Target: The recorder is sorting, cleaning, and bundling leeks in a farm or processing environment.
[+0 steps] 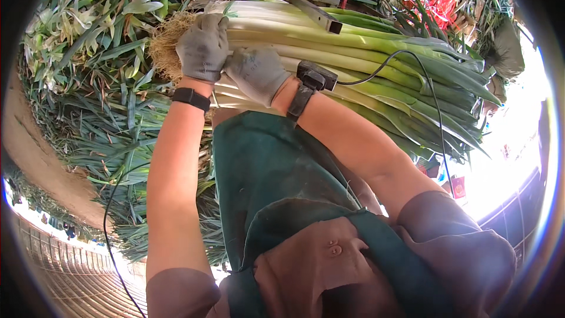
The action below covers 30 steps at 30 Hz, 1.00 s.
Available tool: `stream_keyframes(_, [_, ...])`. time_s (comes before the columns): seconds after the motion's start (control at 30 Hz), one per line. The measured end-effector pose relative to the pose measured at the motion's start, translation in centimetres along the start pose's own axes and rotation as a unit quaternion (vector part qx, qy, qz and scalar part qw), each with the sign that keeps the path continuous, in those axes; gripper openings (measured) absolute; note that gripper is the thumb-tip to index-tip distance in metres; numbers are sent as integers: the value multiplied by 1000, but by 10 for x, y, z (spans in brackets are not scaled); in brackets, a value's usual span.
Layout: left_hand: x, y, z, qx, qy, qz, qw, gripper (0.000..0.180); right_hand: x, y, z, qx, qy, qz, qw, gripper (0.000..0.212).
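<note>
Gripping from above, the left hand [203, 47] in a grey knit glove curls its fingers over the root end of a thick bundle of long leeks [329, 53] with smooth white shafts and flat green leaves. The right hand [256, 73], gloved alike, lies flat on the white shafts at its four o'clock, fingers together, the two hands just touching. The bundle lies across the upper middle, its tan, wiry root tuft [165, 47] at nine o'clock and its leaves fanning toward three. A bent grey metal bar [312, 9] rests on it at twelve. Loose green leaf trimmings [94, 82] pile at nine o'clock. A dark green apron [271, 171] hangs below.
</note>
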<state>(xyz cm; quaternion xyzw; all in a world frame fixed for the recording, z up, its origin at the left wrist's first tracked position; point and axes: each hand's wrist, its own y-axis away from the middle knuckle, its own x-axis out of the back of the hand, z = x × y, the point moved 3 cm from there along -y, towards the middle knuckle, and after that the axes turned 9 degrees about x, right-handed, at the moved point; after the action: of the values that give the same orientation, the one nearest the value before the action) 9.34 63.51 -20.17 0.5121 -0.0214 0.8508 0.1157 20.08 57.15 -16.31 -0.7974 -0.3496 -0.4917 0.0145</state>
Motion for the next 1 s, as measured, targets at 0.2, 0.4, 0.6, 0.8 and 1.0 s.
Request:
stream_keyframes(0.2, [-4, 2, -5, -35, -36, -6, 999, 13, 64, 83, 6, -132, -64, -110, 983, 38])
stream_keyframes(0.4, [-8, -1, -2, -41, -31, 24, 998, 13, 95, 168, 41, -263, 50, -198, 943, 40])
stream_keyframes(0.6, [-9, 0, -1, -55, -12, 33, 998, 15, 70, 179, 50, -257, 133, -137, 947, 37])
stream_keyframes(0.8, [-14, -7, 1, -64, 32, 23, 997, 18, 60, 172, 58, -314, 138, -144, 928, 35])
stream_keyframes(1.0, [-17, -4, 2, -68, 13, -10, 998, 17, 58, 169, 61, -351, 140, -180, 908, 33])
